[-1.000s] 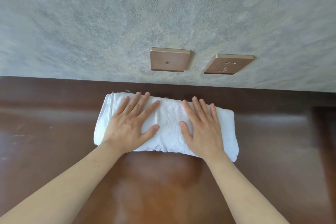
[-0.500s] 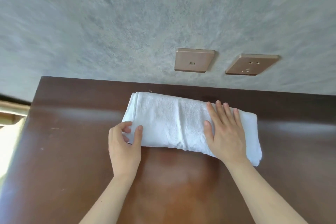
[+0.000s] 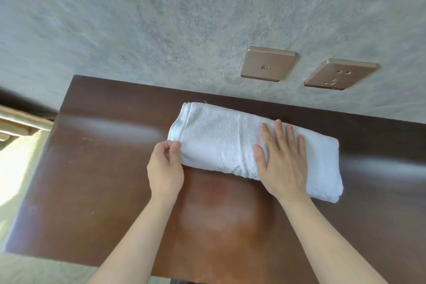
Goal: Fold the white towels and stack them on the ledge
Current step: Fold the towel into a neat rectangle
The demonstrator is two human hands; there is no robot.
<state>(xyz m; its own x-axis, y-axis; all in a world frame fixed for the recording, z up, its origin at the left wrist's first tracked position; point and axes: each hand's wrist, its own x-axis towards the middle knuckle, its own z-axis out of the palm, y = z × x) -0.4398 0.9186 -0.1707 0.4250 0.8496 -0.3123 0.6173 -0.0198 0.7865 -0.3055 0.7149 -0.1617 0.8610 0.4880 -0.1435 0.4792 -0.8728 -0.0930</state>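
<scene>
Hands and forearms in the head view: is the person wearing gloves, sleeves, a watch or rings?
Nothing worn shows. The left hand and right hand are bare, with no gloves and no rings visible on the fingers. Both forearms are bare down to the bottom edge of the picture, so no sleeve shows, and neither wrist carries a watch or band. Fingernails look short and unpainted.

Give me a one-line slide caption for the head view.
Left hand pinches the folded white terry towel's near-left corner while the flat right hand presses it onto the glossy brown wooden ledge.
</scene>
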